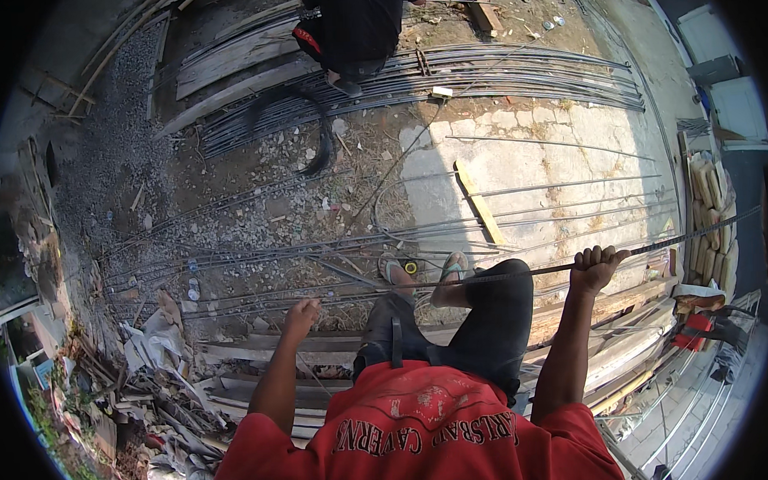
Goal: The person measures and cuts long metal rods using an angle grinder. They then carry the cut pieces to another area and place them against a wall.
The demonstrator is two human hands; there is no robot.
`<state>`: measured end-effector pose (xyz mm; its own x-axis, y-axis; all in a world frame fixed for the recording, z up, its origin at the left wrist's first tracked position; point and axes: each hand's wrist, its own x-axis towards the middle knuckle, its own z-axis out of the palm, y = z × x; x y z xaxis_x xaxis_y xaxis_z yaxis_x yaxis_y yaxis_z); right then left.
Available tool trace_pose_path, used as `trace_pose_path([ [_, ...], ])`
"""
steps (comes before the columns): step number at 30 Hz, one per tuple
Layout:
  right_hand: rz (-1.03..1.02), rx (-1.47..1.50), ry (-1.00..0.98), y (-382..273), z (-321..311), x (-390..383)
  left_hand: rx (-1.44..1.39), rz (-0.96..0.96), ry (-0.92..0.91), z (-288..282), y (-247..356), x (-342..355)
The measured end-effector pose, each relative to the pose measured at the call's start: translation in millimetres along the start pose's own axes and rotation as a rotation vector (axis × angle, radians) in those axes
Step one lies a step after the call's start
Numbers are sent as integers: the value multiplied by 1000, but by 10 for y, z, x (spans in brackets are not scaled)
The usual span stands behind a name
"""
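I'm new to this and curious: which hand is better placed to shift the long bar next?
Probably the right hand: it is closed around the long bar, which extends to both sides of it. The left hand is off leftward, its grip hard to make out.

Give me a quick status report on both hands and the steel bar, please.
Right hand closed on long steel bar; left hand curled near it, grip unclear. Bar crossing over right knee in view. Round yellow item between feet.
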<state>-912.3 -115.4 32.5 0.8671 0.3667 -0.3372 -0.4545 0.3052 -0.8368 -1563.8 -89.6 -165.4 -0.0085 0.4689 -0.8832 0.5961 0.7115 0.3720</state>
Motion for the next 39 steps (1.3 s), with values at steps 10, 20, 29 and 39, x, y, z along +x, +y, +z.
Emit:
trace_pose_path([
  [10,55,69,-996,-49,78,145,181,114,63,1021,-153,-271],
  [20,232,219,-1042,-254,378,-219,31,646,90,2750,1041,-1286],
  [29,-54,74,-558,-1277,1033,34,-28,1081,308,3401,2867,-1961],
  [39,-118,93,-578,-1103,220,481,39,1069,-443,4010,4212,-1453],
])
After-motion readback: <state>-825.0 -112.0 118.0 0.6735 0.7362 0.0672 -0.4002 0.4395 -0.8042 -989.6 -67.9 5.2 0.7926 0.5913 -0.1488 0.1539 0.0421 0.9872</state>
